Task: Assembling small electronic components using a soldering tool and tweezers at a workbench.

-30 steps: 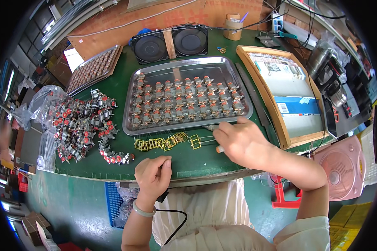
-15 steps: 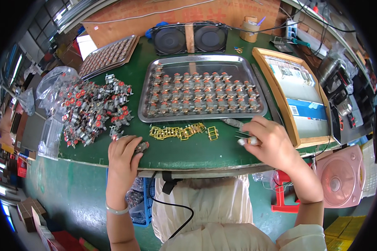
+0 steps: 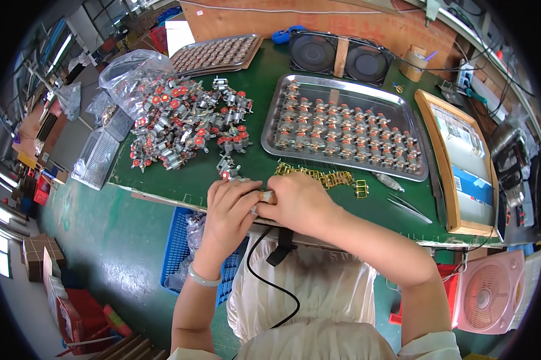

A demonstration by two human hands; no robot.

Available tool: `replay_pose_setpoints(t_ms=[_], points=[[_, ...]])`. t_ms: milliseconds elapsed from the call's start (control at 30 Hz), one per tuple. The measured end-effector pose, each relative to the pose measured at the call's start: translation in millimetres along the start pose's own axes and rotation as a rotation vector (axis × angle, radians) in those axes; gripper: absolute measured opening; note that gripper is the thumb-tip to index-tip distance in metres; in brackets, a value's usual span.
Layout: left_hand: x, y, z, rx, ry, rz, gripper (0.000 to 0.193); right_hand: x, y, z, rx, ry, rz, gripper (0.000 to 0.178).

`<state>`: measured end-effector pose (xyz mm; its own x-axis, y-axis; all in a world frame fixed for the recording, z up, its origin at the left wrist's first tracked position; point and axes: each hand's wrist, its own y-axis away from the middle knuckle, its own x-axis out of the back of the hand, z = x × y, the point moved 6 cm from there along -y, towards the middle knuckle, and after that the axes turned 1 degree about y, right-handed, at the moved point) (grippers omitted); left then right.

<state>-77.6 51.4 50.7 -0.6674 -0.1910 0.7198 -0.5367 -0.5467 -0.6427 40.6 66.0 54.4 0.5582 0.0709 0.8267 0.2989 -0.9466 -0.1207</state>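
At the table's front edge my left hand (image 3: 227, 211) and my right hand (image 3: 301, 203) meet, fingers closed together. A small metal part (image 3: 254, 210) shows as a silvery bit between them, held by the left fingers; most of it is hidden. Whatever the right fingers pinch is covered; wrapping shows on a fingertip. Just beyond the hands lie several brass-coloured frames (image 3: 336, 179). Tweezers (image 3: 409, 207) rest on the table to the right. Farther left is a heap of silvery parts with red discs (image 3: 177, 120). Similar parts stand in rows in a metal tray (image 3: 423, 171).
A wooden-framed box (image 3: 425, 120) stands right of the tray, with two black round speaker-like units (image 3: 342, 57) behind. Another filled tray (image 3: 219, 53) sits at the back left. Below the table are a blue basket (image 3: 176, 255) and a pink fan (image 3: 486, 294).
My right hand has let go of the tweezers, now on the table, and moved left to meet my left hand. The view has shifted, moving the table's contents rightward in the picture.
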Motion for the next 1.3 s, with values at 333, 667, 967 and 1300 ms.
replay_pose_setpoints(t_ms=[333,667,967,1300], points=[[-4,-15,6,0.053,-0.006,0.004,0.03,15,11,20,-0.089,-0.312,-0.296,0.033],[3,-12,27,0.199,0.442,0.236,0.025,49,46,-1,0.396,-0.265,0.372,0.031],[-15,-12,35,0.269,0.492,0.231,0.032,55,63,-5,0.346,0.026,0.433,0.024],[-26,-27,46,0.366,0.446,0.269,0.029,71,62,34,-0.012,-0.455,0.248,0.021]])
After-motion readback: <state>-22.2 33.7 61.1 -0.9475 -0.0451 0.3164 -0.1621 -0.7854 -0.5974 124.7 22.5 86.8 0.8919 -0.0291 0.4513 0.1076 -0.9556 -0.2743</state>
